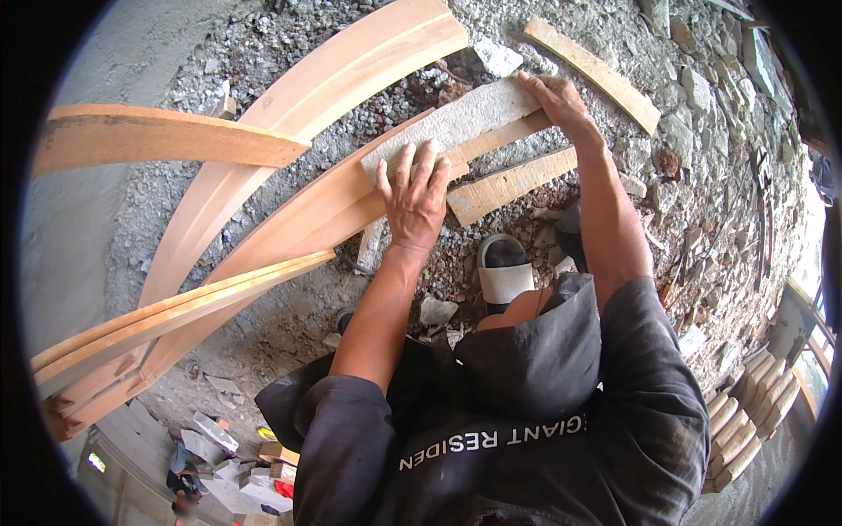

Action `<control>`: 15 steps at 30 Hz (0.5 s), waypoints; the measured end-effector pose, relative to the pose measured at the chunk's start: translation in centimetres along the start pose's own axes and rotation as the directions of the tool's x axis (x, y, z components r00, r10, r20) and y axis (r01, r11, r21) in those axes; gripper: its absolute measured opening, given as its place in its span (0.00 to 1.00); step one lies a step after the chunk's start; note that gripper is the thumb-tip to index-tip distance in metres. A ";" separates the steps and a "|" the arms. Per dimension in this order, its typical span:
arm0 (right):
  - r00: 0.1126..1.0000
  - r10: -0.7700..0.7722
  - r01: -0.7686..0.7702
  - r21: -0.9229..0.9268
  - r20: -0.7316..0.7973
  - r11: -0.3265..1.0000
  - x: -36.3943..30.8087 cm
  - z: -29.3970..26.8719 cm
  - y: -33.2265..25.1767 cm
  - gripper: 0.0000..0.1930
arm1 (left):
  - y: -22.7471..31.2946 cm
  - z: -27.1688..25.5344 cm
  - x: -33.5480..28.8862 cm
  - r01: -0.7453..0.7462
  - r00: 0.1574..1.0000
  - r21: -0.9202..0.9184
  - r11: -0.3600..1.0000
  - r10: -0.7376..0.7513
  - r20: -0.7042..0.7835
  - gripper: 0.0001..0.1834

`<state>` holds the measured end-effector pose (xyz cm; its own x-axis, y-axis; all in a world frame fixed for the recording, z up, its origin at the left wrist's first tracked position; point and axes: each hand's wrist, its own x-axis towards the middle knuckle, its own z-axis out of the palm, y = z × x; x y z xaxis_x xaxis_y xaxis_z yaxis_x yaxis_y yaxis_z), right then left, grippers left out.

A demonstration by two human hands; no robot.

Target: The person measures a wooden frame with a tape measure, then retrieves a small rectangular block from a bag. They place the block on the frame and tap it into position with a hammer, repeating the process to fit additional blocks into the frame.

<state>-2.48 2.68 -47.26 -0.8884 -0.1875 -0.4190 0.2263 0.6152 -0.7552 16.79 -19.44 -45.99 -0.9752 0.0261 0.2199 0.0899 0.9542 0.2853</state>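
Note:
A pale grey, rough-faced flat strip (465, 120) lies along a wooden frame piece (298, 206) that slants up from the lower left. My left hand (415, 191) presses on the strip's near end and the wood beside it, fingers spread. At the strip's far right end, my right hand (557, 103) curls its fingers over the edge and grips it; the undersides of those fingers are hidden. Just below sits a short wooden offcut (510, 186), close to the frame.
A wide curved timber (351, 61) arches behind the frame. Two other long boards, one upper left (167, 138) and one lower left (189, 307), reach inward. A narrow wood strip (596, 74) rests on gravel. Broken stone (702, 219) covers the right; stacked posts (750, 412) stand lower right.

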 end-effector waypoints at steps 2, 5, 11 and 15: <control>1.000 -0.017 0.017 -0.005 -0.015 1.000 -0.1 0.0 0.1 0.29 | 0.0 0.0 0.1 -0.003 1.000 0.001 1.000 0.003 0.002 0.14; 0.999 -0.032 0.032 -0.035 -0.005 0.999 0.5 -0.4 1.1 0.29 | 0.2 -0.2 0.2 -0.001 1.000 -0.011 1.000 0.001 0.000 0.14; 1.000 -0.003 0.003 0.019 0.007 1.000 -0.8 0.1 -0.6 0.28 | 0.0 -0.4 0.1 -0.001 1.000 -0.013 1.000 0.001 -0.011 0.13; 0.999 0.000 0.000 0.008 0.034 1.000 -0.8 -0.6 -0.5 0.28 | -0.1 -0.2 0.4 -0.018 0.999 -0.014 1.000 0.017 -0.030 0.12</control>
<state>-2.16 3.00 -46.24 -0.8746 -0.2133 -0.4355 0.2294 0.6092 -0.7591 16.45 -19.62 -45.80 -0.9669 0.0337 0.2527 0.1100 0.9494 0.2941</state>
